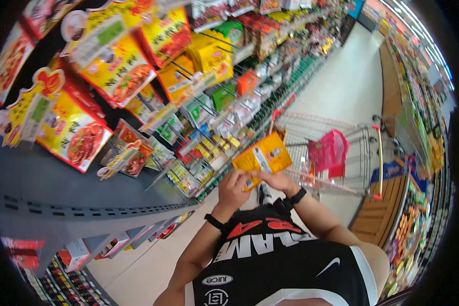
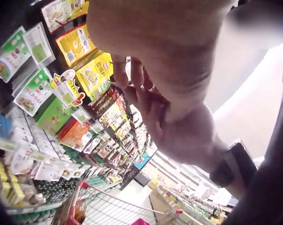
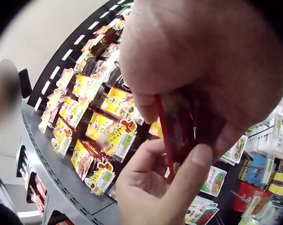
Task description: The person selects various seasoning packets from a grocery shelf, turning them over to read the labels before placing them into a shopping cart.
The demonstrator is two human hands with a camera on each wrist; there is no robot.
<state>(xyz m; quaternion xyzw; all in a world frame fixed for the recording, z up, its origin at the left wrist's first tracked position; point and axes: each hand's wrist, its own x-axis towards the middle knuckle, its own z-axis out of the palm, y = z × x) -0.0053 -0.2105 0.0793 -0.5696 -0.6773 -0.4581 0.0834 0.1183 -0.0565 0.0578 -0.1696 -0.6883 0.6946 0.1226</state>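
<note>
head view is showing both hands working on one yellow packet, which they are holding in the air beyond the front edge of the shelf, between it and the cart. the left hand is pinching the near edge, its thumb lying along the packet in the right wrist view, and the right hand is gripping just beside it; each grip is nearly closed, with only the packet between the digits, while the left wrist view is hiding the contact. the printed face is slanting up toward the head camera. the step is seemingly inspecting the packet, so doing it well is probably meaning light thumbs at the edges, print uncovered, one hand bearing the weight while the other is turning it, no squeezing that could be creasing it, and staying clear of the hanging packets.
</note>
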